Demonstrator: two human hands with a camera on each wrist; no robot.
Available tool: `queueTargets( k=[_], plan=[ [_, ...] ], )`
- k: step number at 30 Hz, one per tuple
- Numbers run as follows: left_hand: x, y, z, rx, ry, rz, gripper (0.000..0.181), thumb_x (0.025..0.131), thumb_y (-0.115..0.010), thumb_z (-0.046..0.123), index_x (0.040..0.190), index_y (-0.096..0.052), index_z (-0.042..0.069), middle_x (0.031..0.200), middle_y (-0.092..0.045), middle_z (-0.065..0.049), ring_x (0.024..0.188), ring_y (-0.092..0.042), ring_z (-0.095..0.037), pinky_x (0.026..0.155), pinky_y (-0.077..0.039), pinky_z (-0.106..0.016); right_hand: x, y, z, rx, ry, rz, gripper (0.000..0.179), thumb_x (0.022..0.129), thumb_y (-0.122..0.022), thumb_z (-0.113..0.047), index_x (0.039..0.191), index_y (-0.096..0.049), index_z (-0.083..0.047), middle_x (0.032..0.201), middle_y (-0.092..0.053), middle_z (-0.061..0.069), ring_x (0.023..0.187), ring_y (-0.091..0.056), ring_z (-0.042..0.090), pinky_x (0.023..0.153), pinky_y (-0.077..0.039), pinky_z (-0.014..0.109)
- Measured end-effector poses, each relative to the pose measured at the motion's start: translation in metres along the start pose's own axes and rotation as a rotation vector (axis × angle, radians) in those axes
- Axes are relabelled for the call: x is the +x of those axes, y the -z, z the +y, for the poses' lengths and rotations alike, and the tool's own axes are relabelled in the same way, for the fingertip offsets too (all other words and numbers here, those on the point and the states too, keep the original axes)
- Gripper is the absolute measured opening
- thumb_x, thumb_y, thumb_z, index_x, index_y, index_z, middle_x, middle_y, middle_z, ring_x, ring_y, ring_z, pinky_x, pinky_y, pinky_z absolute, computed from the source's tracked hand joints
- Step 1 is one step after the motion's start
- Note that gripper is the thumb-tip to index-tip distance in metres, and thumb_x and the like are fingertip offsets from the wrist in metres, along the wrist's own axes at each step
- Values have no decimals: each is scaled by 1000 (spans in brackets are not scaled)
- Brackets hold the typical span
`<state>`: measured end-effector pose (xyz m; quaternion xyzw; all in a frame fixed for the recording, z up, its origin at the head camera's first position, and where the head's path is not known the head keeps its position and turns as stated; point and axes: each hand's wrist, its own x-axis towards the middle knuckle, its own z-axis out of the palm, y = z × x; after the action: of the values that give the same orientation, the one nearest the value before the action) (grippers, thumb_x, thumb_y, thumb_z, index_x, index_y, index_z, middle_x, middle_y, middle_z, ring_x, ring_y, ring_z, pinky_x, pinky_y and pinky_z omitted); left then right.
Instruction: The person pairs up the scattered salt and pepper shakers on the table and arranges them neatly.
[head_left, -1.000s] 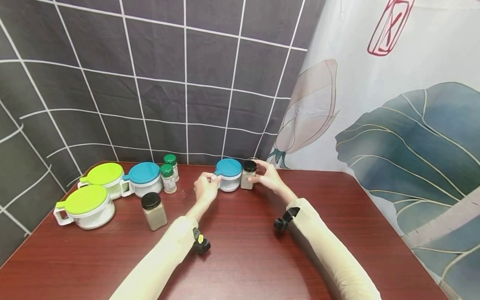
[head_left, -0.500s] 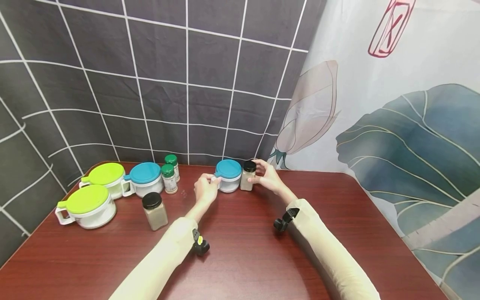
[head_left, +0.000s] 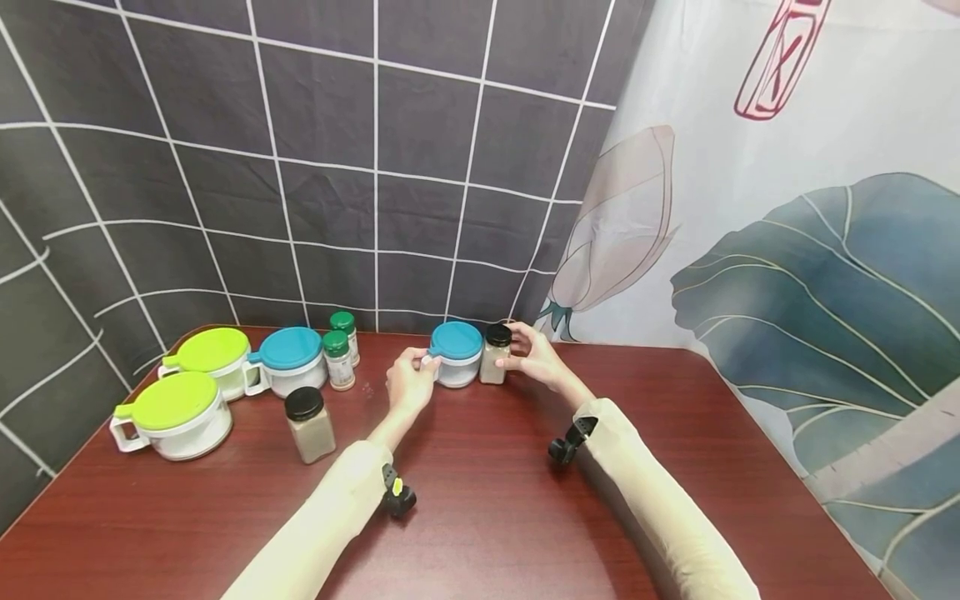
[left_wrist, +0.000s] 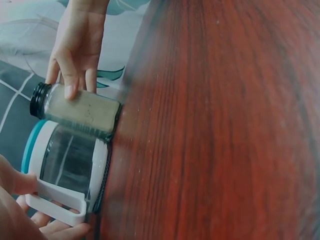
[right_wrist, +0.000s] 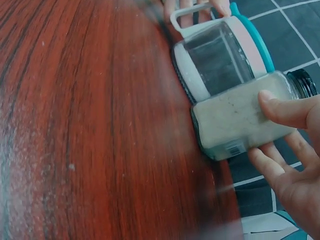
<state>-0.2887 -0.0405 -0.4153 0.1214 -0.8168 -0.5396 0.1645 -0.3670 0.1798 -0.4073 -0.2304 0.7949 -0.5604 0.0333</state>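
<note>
Near the table's back edge, my left hand (head_left: 410, 385) holds the white handle (left_wrist: 56, 201) of a clear-walled seasoning pot with a blue lid (head_left: 456, 341). Touching or nearly touching the pot's right side is a square glass spice jar (head_left: 493, 365) with a black lid, full of pale powder. My right hand (head_left: 537, 362) grips this jar, thumb on the front face and fingers behind it, as the right wrist view shows. Both pot and jar stand upright on the table. The left wrist view has the jar (left_wrist: 82, 111) right beside the pot (left_wrist: 67, 159).
On the left of the brown table (head_left: 480, 517) stand two green-lidded pots (head_left: 187, 429) (head_left: 213, 350), a blue-lidded pot (head_left: 291, 360), two green-capped shakers (head_left: 339, 362) (head_left: 343, 323) and another black-lidded jar (head_left: 311, 429). A dark grid-patterned cloth (head_left: 420, 208) hangs behind.
</note>
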Motion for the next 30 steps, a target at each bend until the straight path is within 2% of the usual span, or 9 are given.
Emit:
queueTargets(
  k=[4, 11, 15, 23, 30],
  plan=[
    [1, 1, -3, 10, -23, -8, 30, 88, -68, 23, 111, -67, 5, 102, -72, -18, 99, -65, -35, 89, -46, -49, -1, 1, 2, -11, 10, -2, 58, 74, -73, 10, 127, -48, 8, 124, -57, 32, 110, -60, 40, 93, -51, 39],
    [4, 3, -9, 24, -51, -15, 30, 87, -70, 25, 109, -68, 5, 101, -73, -16, 97, -67, -33, 89, -46, -49, -1, 0, 1, 0, -1, 3, 58, 73, -73, 12, 126, -48, 8, 124, -57, 31, 110, -62, 37, 85, -52, 26],
    [4, 4, -11, 30, -65, -18, 29, 87, -70, 24, 109, -68, 5, 101, -73, -16, 98, -67, -34, 89, -45, -49, -2, -2, -1, 4, -5, -2, 59, 74, -72, 12, 127, -48, 7, 125, -57, 30, 111, -61, 38, 87, -52, 29],
    [2, 9, -10, 26, -77, -39, 28, 87, -69, 22, 108, -68, 4, 102, -73, -17, 99, -67, -34, 90, -45, -50, -2, -4, -1, -19, 13, -7, 59, 74, -73, 11, 127, -47, 7, 124, -56, 31, 112, -59, 42, 98, -48, 47],
    [0, 11, -7, 16, -77, -50, 28, 88, -68, 20, 109, -68, 3, 102, -72, -18, 99, -67, -35, 90, -45, -50, -2, -4, -1, -33, 28, -1, 59, 75, -73, 10, 128, -46, 7, 124, -56, 30, 112, -59, 41, 98, -48, 47]
  ],
)
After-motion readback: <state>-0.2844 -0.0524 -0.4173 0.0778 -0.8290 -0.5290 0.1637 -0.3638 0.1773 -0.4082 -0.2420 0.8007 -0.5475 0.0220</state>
